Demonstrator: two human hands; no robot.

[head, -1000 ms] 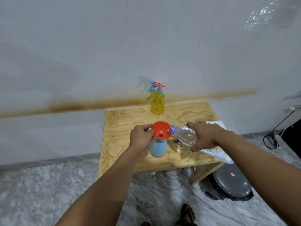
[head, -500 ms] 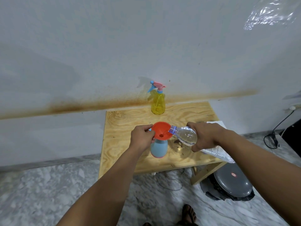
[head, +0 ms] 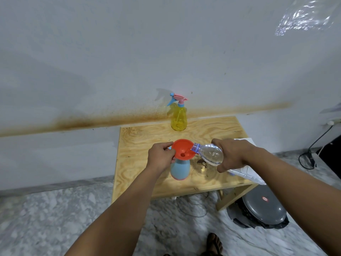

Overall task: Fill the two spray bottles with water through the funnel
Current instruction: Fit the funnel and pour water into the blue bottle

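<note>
Funnel [head: 183,149] atop near spray bottle [head: 180,169]; second spray bottle [head: 178,117] behind, on table [head: 140,145].

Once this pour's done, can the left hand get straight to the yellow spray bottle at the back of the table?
Probably yes. The left hand is busy steadying the funnel on the blue bottle, but bare table lies between it and the yellow spray bottle, with nothing standing in the way.

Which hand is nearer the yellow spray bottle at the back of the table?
Left, narrowly. The left hand pinches the funnel rim, in front of the yellow spray bottle and slightly left. The right hand tips the water bottle farther off, front-right.
</note>
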